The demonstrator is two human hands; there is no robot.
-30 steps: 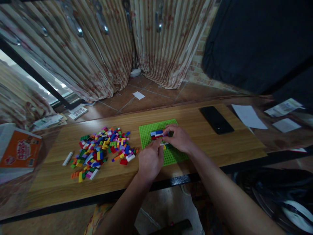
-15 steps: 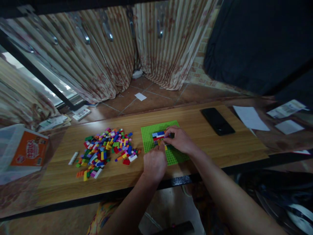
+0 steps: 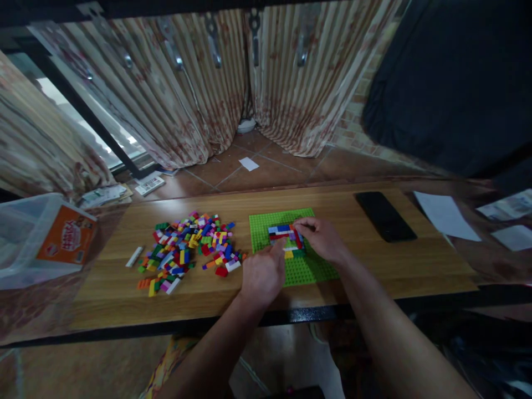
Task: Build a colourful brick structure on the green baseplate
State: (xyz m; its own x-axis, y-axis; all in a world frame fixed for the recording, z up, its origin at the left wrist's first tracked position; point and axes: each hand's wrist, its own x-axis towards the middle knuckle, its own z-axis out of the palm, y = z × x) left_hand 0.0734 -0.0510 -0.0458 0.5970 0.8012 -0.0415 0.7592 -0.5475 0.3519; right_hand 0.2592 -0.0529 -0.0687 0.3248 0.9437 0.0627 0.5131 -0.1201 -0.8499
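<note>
A green studded baseplate [image 3: 260, 224] lies on the wooden table, with a low block of toy bricks [image 3: 284, 228] in blue, red, white, yellow and other colours built on it. My left hand [image 3: 262, 272] reaches in from the front left; its index finger is stretched out onto the bricks, the others curled underneath. At the upper right corner of the built bricks, my right hand [image 3: 322, 235] has thumb and finger pinched on a small toy brick, mostly hidden by the fingertips. Orange shows beside them.
A loose heap of coloured bricks [image 3: 187, 244] spreads over the table's left part, a long white brick [image 3: 134, 256] beside it. Right of the baseplate lies a black phone [image 3: 384, 216], then white paper [image 3: 446, 213]. A clear plastic box [image 3: 31, 241] with an orange label stands far left.
My hands have moved apart: the right fingertips shifted to the upper right corner of the built bricks, and the left index finger straightened. More of the bricks shows. The view has shifted slightly.
</note>
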